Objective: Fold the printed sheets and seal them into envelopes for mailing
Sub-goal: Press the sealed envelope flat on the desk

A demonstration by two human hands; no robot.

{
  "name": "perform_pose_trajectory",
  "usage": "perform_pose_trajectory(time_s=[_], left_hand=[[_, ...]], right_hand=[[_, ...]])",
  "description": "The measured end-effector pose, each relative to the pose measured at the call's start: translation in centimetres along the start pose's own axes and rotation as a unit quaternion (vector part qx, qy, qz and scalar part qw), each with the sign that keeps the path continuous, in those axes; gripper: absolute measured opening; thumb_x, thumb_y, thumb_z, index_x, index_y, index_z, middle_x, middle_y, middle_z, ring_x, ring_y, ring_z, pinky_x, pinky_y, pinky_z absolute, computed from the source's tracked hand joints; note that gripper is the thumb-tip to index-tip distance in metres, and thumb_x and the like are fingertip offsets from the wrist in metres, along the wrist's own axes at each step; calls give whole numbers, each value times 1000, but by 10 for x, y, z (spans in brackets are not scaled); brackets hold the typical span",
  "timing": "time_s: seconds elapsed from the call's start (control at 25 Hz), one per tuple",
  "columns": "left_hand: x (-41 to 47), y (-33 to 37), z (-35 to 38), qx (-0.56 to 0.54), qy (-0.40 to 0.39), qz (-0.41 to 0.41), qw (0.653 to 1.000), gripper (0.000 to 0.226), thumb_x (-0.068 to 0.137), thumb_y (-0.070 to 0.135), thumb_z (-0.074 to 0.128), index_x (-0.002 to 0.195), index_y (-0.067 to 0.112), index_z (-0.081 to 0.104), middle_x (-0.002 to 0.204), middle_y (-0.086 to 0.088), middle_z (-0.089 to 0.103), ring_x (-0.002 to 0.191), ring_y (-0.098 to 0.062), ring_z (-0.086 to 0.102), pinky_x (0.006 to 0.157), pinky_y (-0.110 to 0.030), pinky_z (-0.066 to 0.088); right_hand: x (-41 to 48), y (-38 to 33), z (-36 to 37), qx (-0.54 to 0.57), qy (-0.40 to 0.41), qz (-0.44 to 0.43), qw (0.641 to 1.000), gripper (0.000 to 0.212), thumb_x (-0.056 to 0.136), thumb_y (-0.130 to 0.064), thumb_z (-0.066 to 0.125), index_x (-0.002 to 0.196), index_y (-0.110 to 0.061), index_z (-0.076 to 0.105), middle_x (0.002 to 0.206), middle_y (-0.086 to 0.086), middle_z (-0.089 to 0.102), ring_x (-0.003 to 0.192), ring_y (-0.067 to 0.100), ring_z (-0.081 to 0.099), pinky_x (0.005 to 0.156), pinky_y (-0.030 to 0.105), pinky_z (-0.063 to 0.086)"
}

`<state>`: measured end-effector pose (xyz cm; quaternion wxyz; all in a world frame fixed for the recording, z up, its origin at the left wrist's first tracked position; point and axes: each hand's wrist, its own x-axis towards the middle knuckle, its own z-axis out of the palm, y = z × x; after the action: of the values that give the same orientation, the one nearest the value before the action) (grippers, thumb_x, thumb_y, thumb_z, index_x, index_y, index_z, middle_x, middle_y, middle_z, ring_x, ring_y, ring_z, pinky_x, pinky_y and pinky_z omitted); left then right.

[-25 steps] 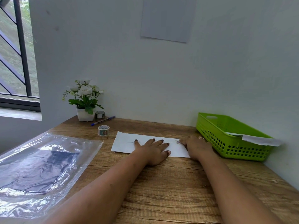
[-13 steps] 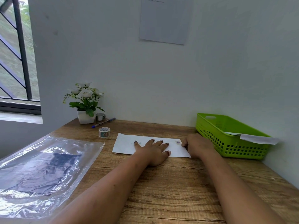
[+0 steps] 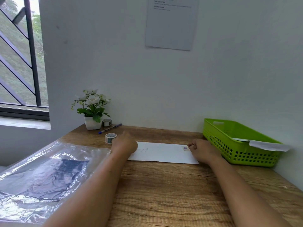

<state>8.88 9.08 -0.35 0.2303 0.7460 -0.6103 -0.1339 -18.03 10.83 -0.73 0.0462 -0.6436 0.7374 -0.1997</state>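
A white envelope [image 3: 164, 152] lies flat on the wooden desk [image 3: 164, 190], with a small stamp [image 3: 185, 148] near its right end and faint handwriting at its left. My left hand [image 3: 125, 143] is blurred at the envelope's left end, right beside a tape roll [image 3: 110, 137], and holds nothing. My right hand [image 3: 202, 149] rests on the envelope's right end just beside the stamp, its fingers curled in. A green basket [image 3: 232, 151] at the right holds a white envelope [image 3: 268, 145] that hangs over its rim.
A crinkled clear plastic sleeve [image 3: 44, 177] with dark contents covers the desk's left side. A potted white flower [image 3: 92, 110], a second small tape roll [image 3: 106, 122] and a blue pen [image 3: 110, 128] stand at the back left. A sheet [image 3: 171, 23] hangs on the wall.
My left hand has lifted off the middle of the envelope and swung left to the tape roll. My right hand has drawn back slightly from the stamp, which now shows.
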Motion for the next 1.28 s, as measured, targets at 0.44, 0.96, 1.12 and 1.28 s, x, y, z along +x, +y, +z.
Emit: perform_pose_trajectory(time_s=[0.44, 0.96, 1.12, 1.28], left_hand=[[5, 8, -5, -456, 30, -72, 887, 48, 100, 8, 27, 79, 11, 70, 114, -11, 61, 87, -29, 56, 59, -31, 47], [-56, 66, 14, -586, -29, 25, 810, 32, 90, -9, 34, 86, 15, 55, 103, -11, 57, 89, -29, 61, 80, -46, 56], [-66, 75, 6, -613, -62, 73, 784, 17, 91, -5, 49, 83, 9, 56, 102, -12, 59, 89, -24, 59, 67, -33, 55], [-78, 89, -11, -592, -135, 151, 780, 13, 86, 0, 62, 80, 11, 59, 81, -4, 61, 70, -14, 55, 57, -22, 43]], right_hand=[[-1, -6, -1, 329, 42, 125, 935, 64, 86, -20, 63, 140, 1, 37, 137, 16, 47, 120, 30, 50, 97, 37, 45], [-47, -78, -23, 629, -111, 35, 769, 45, 89, -2, 60, 128, -16, 44, 111, 12, 64, 87, 25, 65, 54, 36, 56], [-61, -61, -49, 635, -86, 13, 767, 58, 82, 10, 62, 130, -15, 41, 120, 12, 62, 89, 24, 67, 54, 36, 58], [-69, -25, -92, 620, 0, -8, 784, 60, 75, 19, 63, 128, -7, 51, 114, 10, 65, 92, 23, 64, 66, 35, 56]])
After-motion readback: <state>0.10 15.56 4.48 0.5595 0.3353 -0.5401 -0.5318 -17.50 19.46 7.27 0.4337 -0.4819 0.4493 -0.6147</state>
